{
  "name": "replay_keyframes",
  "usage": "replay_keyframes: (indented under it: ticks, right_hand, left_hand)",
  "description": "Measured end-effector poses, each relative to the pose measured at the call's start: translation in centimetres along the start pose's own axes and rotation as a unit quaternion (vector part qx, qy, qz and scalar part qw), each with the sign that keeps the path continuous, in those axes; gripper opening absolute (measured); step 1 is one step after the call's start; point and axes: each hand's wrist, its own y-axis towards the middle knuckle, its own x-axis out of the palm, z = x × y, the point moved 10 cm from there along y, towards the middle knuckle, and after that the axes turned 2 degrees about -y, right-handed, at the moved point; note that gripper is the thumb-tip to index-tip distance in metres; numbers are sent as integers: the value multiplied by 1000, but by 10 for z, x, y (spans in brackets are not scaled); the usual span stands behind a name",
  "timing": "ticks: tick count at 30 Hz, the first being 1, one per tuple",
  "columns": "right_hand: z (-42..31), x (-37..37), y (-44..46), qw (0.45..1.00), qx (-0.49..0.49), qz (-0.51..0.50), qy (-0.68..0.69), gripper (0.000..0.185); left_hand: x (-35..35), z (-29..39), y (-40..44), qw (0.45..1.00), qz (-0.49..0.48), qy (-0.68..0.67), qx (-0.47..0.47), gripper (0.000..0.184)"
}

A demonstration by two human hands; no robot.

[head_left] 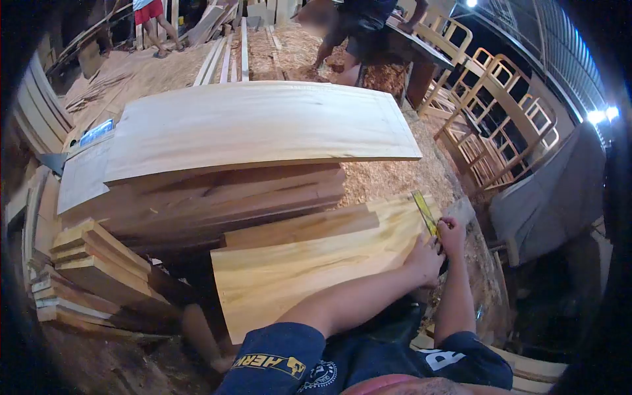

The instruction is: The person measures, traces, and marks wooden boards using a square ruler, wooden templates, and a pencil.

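A wide pale wooden board [316, 257] lies in front of me. Along its right end runs the yellow blade of a tape measure [425, 212], pointing away from me. My left hand [425, 261] is at the near end of the blade, its fingers bent closed around it. Right beside it is my right hand [451, 237], with thumb and fingers pinched together at the blade's edge. Whatever may be between those fingertips is too small to make out.
A larger pale panel [263, 128] lies beyond on a raised stack. Cut planks [105, 263] are piled at the left. Wooden chair frames [503, 112] stand at the right, near a draped grey cloth [553, 191]. Two other people are farther back, and shavings [382, 181] cover the floor.
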Motion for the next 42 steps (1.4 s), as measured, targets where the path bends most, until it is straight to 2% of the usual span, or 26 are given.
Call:
replay_keyframes:
  ticks: [5,11,14,17,20,23,26,32,35,37,39,41,42]
  right_hand:
    - [4,-1,2,1000,12,10,-26,26]
    - [20,3,8,999,-1,21,43,28]
    - [5,-1,2,999,18,21,40,30]
    - [7,-1,4,1000,20,-7,22,28]
    - [19,2,3,995,75,-23,62,29]
    - [14,2,-1,987,87,-25,130,30]
    - [33,4,5,991,66,-26,114,30]
    - [28,11,4,986,109,-54,118,28]
    - [21,12,7,987,52,-79,131,29]
    - [22,18,-1,948,95,-155,260,35]
    - [-9,3,-14,920,85,-190,332,42]
    - [-49,-17,-36,862,53,-251,437,47]
    - [-68,-32,-43,837,-34,-261,479,45]
  left_hand:
    - [12,-1,9,1000,4,-7,3,70]
    - [2,1,0,999,33,-19,4,56]
    - [0,-1,0,999,11,-29,3,61]
    - [-7,-1,-3,1000,-8,-13,-8,78]
    - [8,-3,6,1000,0,4,-10,83]
    - [-1,-1,0,999,-40,-13,-6,86]
    - [-8,0,-2,998,-58,-31,-15,85]
    - [-6,1,5,998,-48,-30,-6,82]
    - [-7,2,9,996,-72,-40,-16,81]
    - [-4,2,12,997,-73,-17,-21,81]
    - [-1,0,17,997,-68,-17,-25,83]
    - [4,-3,19,997,-57,-46,-34,87]
    - [9,-4,20,997,-65,-22,-22,87]
